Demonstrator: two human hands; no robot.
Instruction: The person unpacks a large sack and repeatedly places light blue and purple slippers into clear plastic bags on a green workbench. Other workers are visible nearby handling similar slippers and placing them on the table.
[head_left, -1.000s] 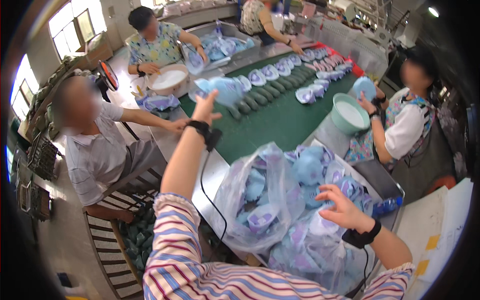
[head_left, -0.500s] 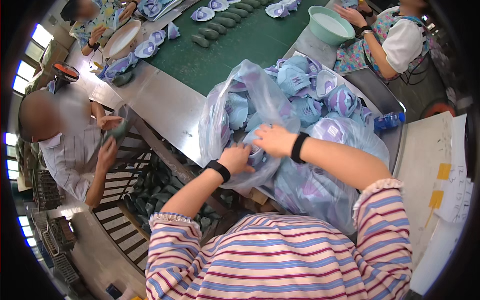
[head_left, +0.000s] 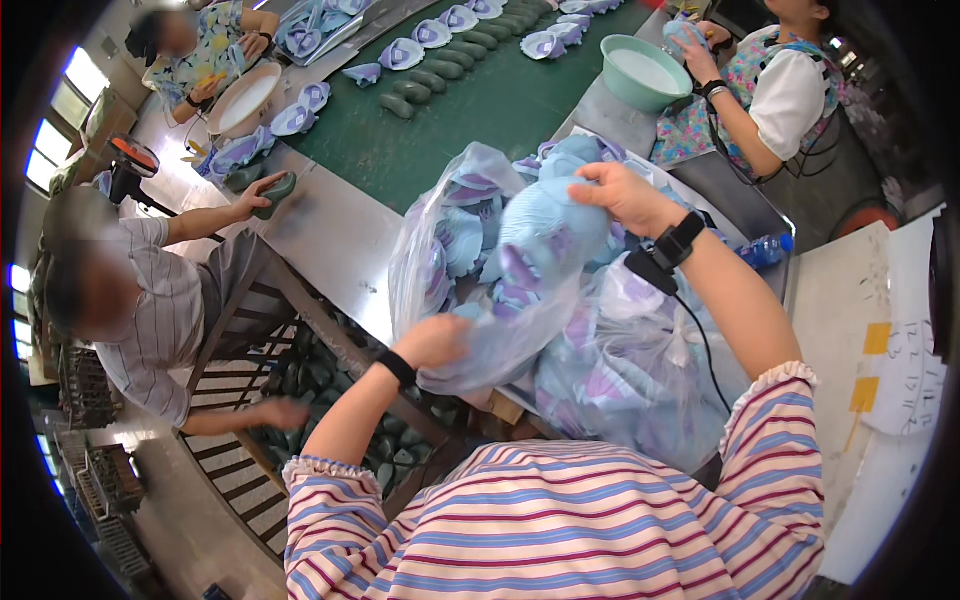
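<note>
My right hand (head_left: 632,198) grips the upper edge of a light-blue and purple shoe upper (head_left: 548,232), lifted at the mouth of a clear plastic bag (head_left: 407,282). It may be several uppers nested together; I cannot tell. Blurred by motion, my left hand (head_left: 436,342) is closed at the near left edge of that bag, its fingertips partly hidden by the plastic. More blue and purple uppers (head_left: 462,240) lie inside the bag. To the right sits a second, knotted clear bag (head_left: 640,385) full of the same uppers.
Dark green shoe lasts (head_left: 432,82) line the green table (head_left: 480,130); others fill a slatted cart (head_left: 235,345) at left. A co-worker there holds a last (head_left: 272,195). Two co-workers sit beyond, near basins (head_left: 645,75). A blue-capped bottle (head_left: 765,251) lies at right.
My right hand has risen away from my left, lifting the uppers from the bag. My left hand has shifted left and down. The co-worker at left has leaned back, one arm reaching toward the cart.
</note>
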